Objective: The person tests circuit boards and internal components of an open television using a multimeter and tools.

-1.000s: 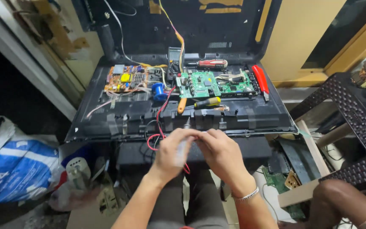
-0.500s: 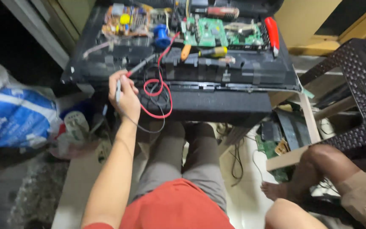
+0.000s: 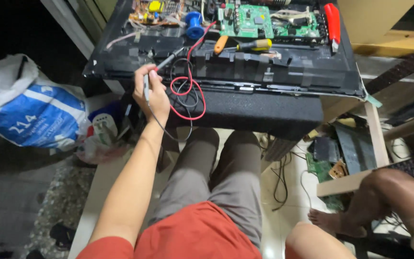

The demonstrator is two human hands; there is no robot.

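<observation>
We sit with the opened black screen chassis (image 3: 264, 72) lying flat across our knees. It is the largest thing here and it carries everything we are working on. To its left, on the floor, slumps a white and blue sack (image 3: 29, 115); at the lower right is another person's bare leg (image 3: 394, 196).

Along the chassis's far edge sit a green circuit board (image 3: 245, 21) and, toward the far left corner, an orange-brown board (image 3: 149, 9) with a blue spool (image 3: 195, 24) beside it. A red-handled tool (image 3: 332, 19) lies at the far right, and a yellow and black screwdriver (image 3: 247, 45) lies just below the green board.

A red lead (image 3: 195, 103) and a black lead (image 3: 180, 88) loop over the near edge. Our left hand (image 3: 154, 96) is at the near left of the chassis, fingers closed around two slim test probes (image 3: 168, 58), one pointing up toward the boards, the other held upright. Our right hand is out of view.

We judge this to be a probing step, with the tips gathered in one hand and not yet on a board. Touching them down would call for parting the two probes and a steady reach to the far edge, clear of the looped leads.
</observation>
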